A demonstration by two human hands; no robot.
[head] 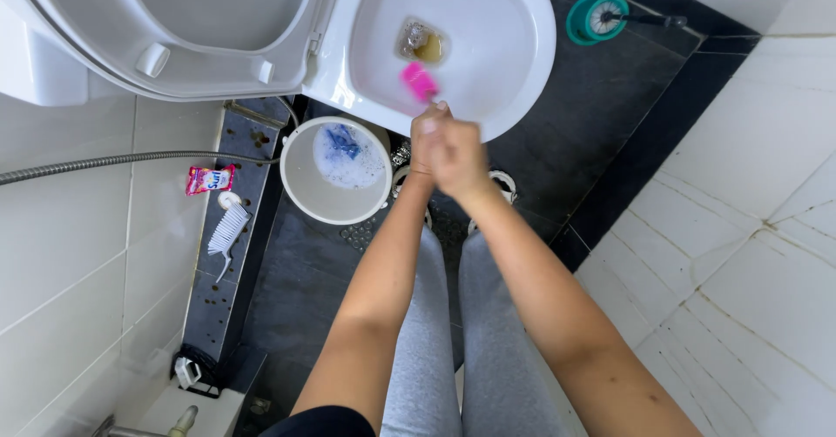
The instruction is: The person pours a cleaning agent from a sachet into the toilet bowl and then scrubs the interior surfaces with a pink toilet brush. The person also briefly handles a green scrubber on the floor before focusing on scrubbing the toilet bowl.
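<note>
A white toilet bowl (522,45) stands open at the top of the head view, with yellowish water at its drain (422,43). A pink brush head (419,81) rests on the bowl's inner wall. My left hand (424,138) and my right hand (461,160) are closed together at the bowl's near rim, right behind the pink brush, and seem to grip its handle. The handle itself is hidden by the fingers. Both hands are blurred. My legs in grey trousers (470,332) are below them.
A white bucket (300,195) with soapy water and a blue cloth sits left of my hands. The raised toilet seat (174,28) is at upper left. A teal brush holder (596,17), a metal hose (104,160), a pink sachet (210,179) and a white scrub brush (228,229) lie around.
</note>
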